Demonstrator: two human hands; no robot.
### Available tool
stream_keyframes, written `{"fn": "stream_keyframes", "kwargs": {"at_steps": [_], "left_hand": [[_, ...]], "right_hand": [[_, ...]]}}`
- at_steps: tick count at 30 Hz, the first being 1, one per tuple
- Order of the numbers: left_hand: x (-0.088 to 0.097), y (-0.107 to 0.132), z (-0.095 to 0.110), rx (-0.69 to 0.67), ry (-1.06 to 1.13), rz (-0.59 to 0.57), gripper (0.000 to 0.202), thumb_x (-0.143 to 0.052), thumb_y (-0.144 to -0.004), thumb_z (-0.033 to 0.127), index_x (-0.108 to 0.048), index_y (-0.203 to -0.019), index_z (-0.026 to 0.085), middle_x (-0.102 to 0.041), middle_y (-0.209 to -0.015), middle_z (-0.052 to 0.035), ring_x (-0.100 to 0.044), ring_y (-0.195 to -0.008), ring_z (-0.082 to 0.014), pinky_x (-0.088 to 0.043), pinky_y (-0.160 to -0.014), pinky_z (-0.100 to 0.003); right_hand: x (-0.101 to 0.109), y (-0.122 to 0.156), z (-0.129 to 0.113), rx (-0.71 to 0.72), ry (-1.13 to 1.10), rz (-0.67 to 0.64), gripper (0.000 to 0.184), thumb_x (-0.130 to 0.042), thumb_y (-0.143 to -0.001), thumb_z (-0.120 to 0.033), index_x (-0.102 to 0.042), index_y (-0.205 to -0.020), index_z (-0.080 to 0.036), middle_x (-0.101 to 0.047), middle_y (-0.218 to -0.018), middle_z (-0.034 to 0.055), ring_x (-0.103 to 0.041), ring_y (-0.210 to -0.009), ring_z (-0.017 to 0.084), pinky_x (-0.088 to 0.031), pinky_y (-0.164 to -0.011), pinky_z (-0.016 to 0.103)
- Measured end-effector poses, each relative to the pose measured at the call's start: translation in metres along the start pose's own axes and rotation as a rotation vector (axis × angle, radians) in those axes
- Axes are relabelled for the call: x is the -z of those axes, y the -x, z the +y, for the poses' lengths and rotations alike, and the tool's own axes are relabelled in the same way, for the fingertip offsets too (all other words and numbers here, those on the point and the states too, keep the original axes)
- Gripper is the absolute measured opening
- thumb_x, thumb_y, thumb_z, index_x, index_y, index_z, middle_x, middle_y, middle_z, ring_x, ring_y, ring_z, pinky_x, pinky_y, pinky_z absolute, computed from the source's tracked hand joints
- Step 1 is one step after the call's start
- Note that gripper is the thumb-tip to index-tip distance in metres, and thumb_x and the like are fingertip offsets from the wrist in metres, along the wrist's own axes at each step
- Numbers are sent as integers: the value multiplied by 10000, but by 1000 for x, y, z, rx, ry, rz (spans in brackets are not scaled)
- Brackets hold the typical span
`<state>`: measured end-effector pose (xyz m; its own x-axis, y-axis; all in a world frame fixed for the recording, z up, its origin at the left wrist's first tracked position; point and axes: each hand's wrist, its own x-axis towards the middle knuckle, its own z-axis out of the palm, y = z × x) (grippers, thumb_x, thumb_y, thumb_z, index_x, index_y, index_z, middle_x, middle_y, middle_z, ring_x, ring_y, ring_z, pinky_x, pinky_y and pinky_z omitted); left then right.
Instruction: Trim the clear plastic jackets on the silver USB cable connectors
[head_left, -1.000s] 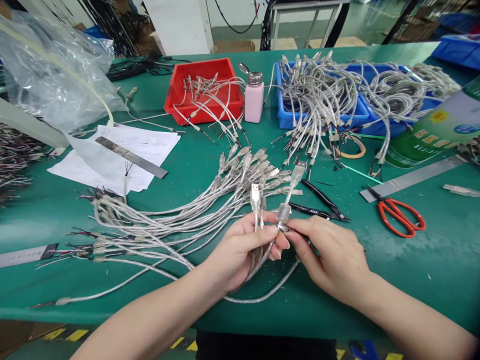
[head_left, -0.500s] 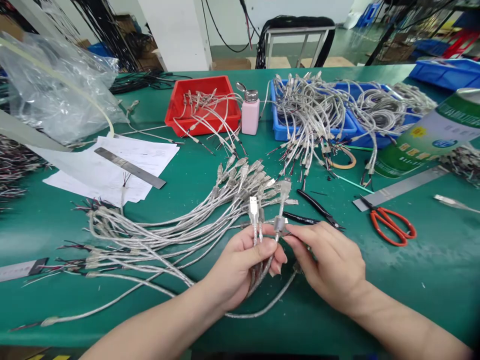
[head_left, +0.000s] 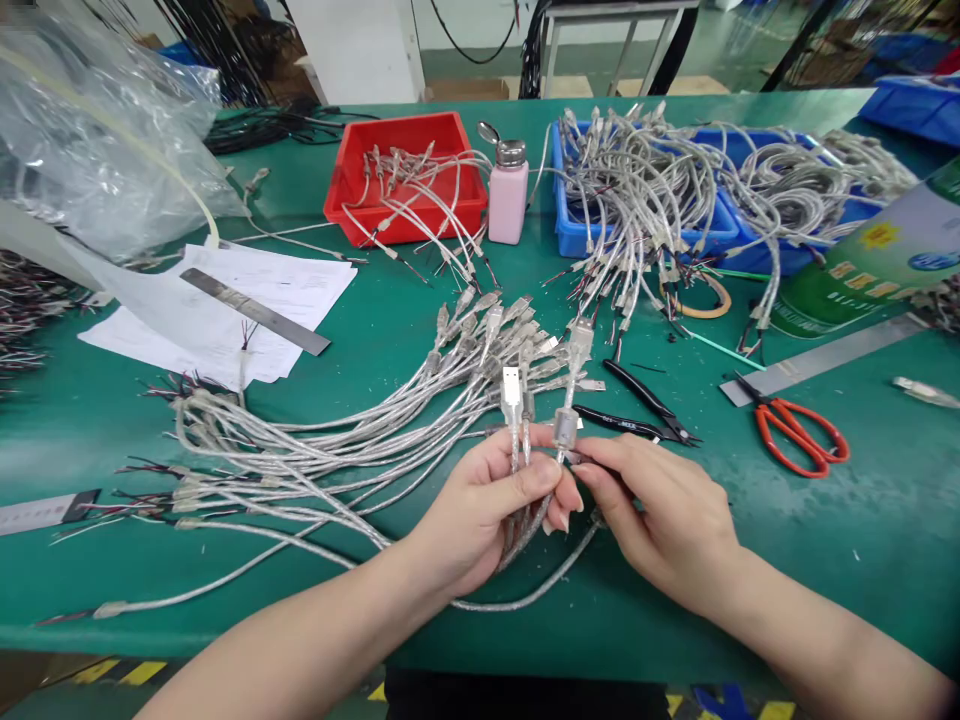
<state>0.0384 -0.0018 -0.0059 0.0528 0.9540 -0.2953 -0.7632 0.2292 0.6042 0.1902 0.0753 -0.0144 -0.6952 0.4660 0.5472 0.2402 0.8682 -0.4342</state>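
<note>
My left hand (head_left: pixel 499 490) is closed around a few clear-jacketed USB cables (head_left: pixel 512 395), their plugs pointing up above the thumb. One of these carries a grey cylindrical bead (head_left: pixel 565 428) below its plug. Right beside the bead, my right hand (head_left: pixel 664 520) pinches with thumb and forefinger. A cable loop (head_left: pixel 525 604) curves under both hands and ends in a moulded block (head_left: pixel 598 518) at the right fingers; the tip pinched there is mostly hidden. Behind and left of my hands lies a bundle of similar cables (head_left: pixel 360 440), plugs toward the back, bare wire ends at the left.
Black nippers (head_left: pixel 645 400) and orange-handled scissors (head_left: pixel 799 435) lie to the right, near a metal ruler (head_left: pixel 825 358). Farther back stand a red bin (head_left: pixel 409 228), a pink pump bottle (head_left: pixel 508 200), blue bins (head_left: pixel 574 235) of cables and a green can (head_left: pixel 832 290). Papers (head_left: pixel 300 290) lie left.
The camera view has tilted down a little, so the table things sit higher in the picture. Both hands keep nearly the same grip and place on the cables.
</note>
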Motion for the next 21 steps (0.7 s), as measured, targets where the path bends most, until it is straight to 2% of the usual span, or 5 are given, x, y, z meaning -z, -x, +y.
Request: {"fn": "stream_keyframes", "kwargs": {"at_steps": [4,8,12,16,21], "left_hand": [[0,0,0,13,-18,6,138,-626,-811,175,-582,-925,112,-652,-626,-51,-544,-509,-87,-387,-514,-175],[0,0,0,24,21,66,167,-676,-766,162,-613,-914,116,-667,-667,-56,-565,-556,-92,-406,-551,-181],[-1,0,1,4,14,103,245,-722,-712,132,-632,-938,109,-592,-634,-6,-547,-607,-81,-394,-593,-177],[0,0,2,-1,-28,108,272,-730,-693,127,-616,-940,121,-543,-634,16,-519,-616,-82,-379,-615,-194],[1,2,2,-55,-144,96,289,-758,-671,158,-586,-903,164,-464,-600,53,-412,-578,-67,-330,-597,-199]], "right_hand": [[1,-1,0,18,85,44,127,-585,-859,-137,-591,-986,-131,-619,-743,39,-556,-653,133,-443,-609,250],[6,-4,0,14,92,43,101,-582,-861,-147,-596,-961,-137,-626,-738,36,-560,-632,129,-443,-590,247],[11,-6,-2,1,50,38,109,-553,-876,-152,-598,-974,-137,-652,-789,37,-598,-669,121,-462,-621,227],[12,-4,-3,41,-4,-30,154,-562,-863,-115,-598,-1012,-112,-660,-834,45,-600,-721,115,-464,-669,218],[10,-2,-2,82,-9,-65,185,-579,-852,-110,-579,-1036,-99,-650,-827,49,-577,-693,116,-453,-623,236]]}}
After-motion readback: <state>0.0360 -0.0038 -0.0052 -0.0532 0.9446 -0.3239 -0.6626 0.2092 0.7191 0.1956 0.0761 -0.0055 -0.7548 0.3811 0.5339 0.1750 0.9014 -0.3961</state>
